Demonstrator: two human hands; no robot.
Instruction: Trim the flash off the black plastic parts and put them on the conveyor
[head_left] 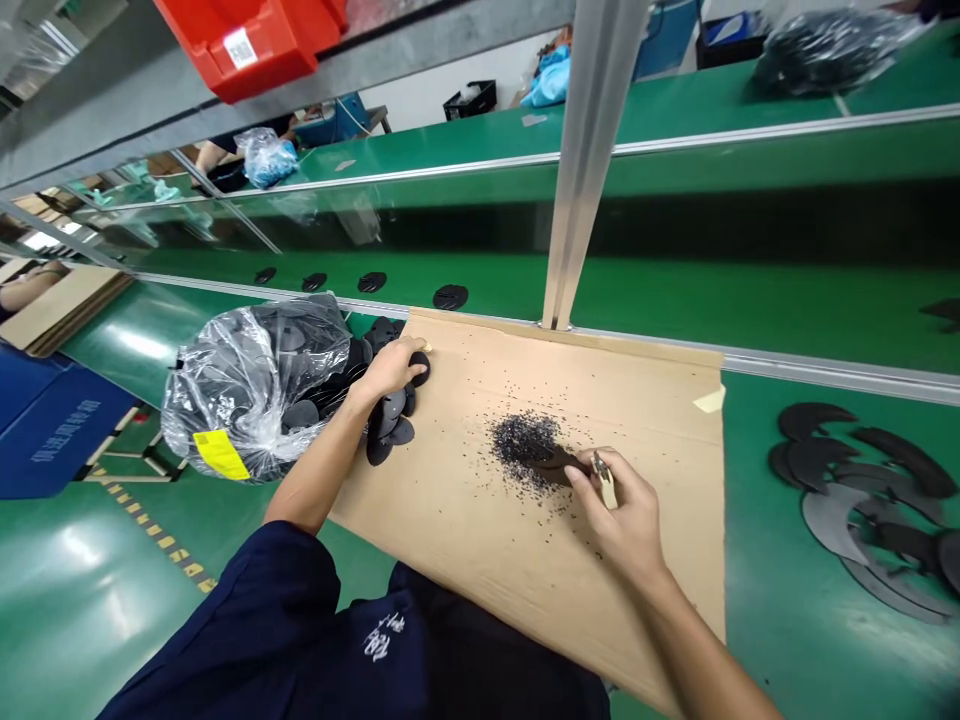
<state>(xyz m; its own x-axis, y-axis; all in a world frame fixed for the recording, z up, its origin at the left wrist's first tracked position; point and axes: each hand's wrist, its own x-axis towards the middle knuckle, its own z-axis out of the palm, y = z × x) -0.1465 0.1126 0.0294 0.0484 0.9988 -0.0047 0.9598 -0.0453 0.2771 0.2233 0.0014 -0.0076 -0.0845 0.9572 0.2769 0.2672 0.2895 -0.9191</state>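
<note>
The green worktop (795,645) here carries a wide sheet of brown cardboard (450,510), with a heap of tiny black bits (525,438) scattered outward across its middle. Over at its left edge, black discs (390,430) overlap beside a clear plastic bag (247,400). To the right, curved black pieces (904,540) lie loosely piled on the green surface.

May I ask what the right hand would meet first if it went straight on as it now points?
Probably the heap of small black bits on the cardboard sheet: the right hand points that way, and the dark piece it holds overlaps the heap in view, though depth is unclear.
</note>
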